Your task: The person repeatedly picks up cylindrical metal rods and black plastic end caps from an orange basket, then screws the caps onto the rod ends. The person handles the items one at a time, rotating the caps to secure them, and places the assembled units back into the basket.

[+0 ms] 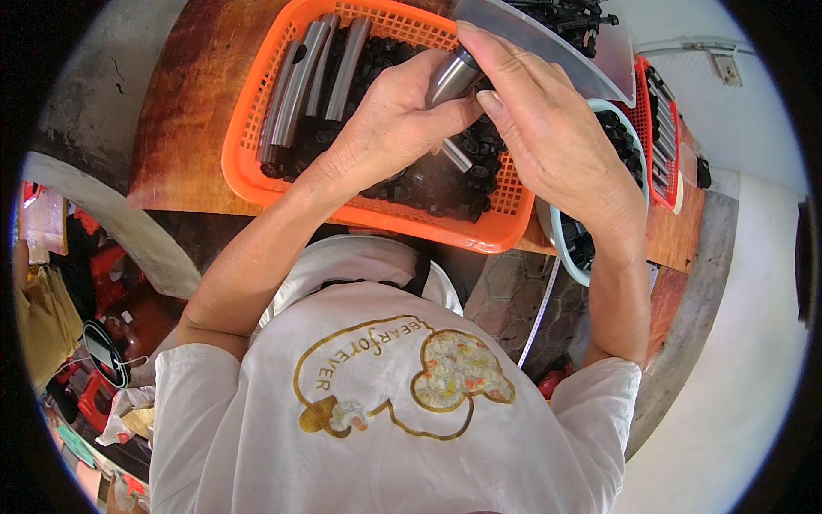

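Both hands, left (pixel 390 120) and right (pixel 548 128), grasp our metal tube (pixel 451 79); we judge it stiff, slick, best pinched mid-shaft.

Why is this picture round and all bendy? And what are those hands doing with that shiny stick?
The picture comes from a small camera worn on a person's head, looking down. Its lens sees very wide, so straight edges bend near the rim. The white shirt at the bottom is the person's own. The left hand and the right hand meet around a short grey metal tube and hold it between them. Under them an orange basket sits on a brown wooden table. It holds small black pieces and more grey tubes. To the right is a pale blue bowl, also with black pieces.
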Demonstrator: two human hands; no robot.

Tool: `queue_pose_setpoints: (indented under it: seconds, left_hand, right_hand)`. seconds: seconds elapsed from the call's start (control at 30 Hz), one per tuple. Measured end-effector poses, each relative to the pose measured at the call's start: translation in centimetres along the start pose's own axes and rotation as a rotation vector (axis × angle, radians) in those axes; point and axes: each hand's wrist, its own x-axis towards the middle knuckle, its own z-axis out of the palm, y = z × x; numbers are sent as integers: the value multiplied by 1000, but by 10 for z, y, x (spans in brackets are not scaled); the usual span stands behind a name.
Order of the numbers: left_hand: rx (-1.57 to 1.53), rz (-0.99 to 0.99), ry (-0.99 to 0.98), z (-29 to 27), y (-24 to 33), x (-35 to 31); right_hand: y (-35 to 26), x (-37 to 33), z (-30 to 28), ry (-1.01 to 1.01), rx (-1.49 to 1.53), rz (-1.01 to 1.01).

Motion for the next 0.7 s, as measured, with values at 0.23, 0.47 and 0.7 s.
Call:
queue_pose_setpoints:
  seconds: [0.23,0.47,0.7]
  left_hand:
    - [-42,-25,-31,-3,-1,0]
    - [277,78,126,2,-9,2]
    - [607,221,234,7,-12,4]
  right_hand:
    - [0,-1,8,35,-41,-9]
    - [-2,-4,11,31,-109,-4]
    - [-11,-5,15,43,-192,43]
